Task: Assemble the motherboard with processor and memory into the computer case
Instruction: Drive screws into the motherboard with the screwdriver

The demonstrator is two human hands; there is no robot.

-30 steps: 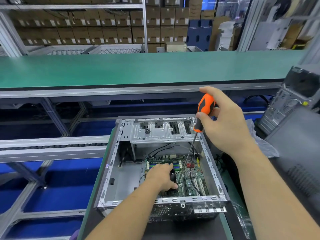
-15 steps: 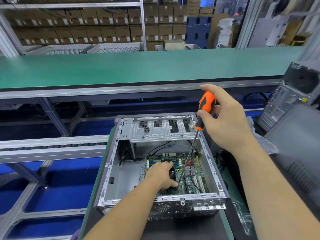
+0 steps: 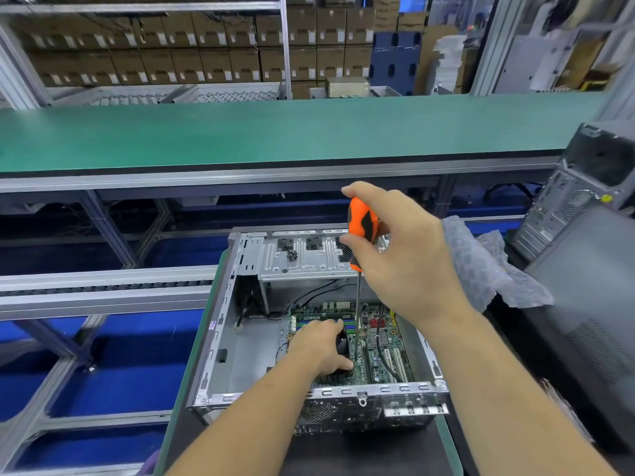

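Note:
An open grey computer case (image 3: 220,338) lies on its side before me. Inside it sits the green motherboard (image 3: 374,352) with its memory slots and a black cooler fan. My left hand (image 3: 319,348) rests palm down on the cooler, covering most of it. My right hand (image 3: 405,255) grips the orange and black handle of a screwdriver (image 3: 360,221). Its long shaft stands nearly upright, with the tip down on the board just right of my left hand.
A small pile of screws (image 3: 292,254) lies on the case's drive bay plate. Crumpled bubble wrap (image 3: 488,266) sits right of the case. Another computer case (image 3: 580,190) stands at the far right. A green conveyor bench (image 3: 275,132) runs across behind.
My right hand has shifted left and brought the screwdriver from a slant to nearly upright. My left hand has stayed on the cooler.

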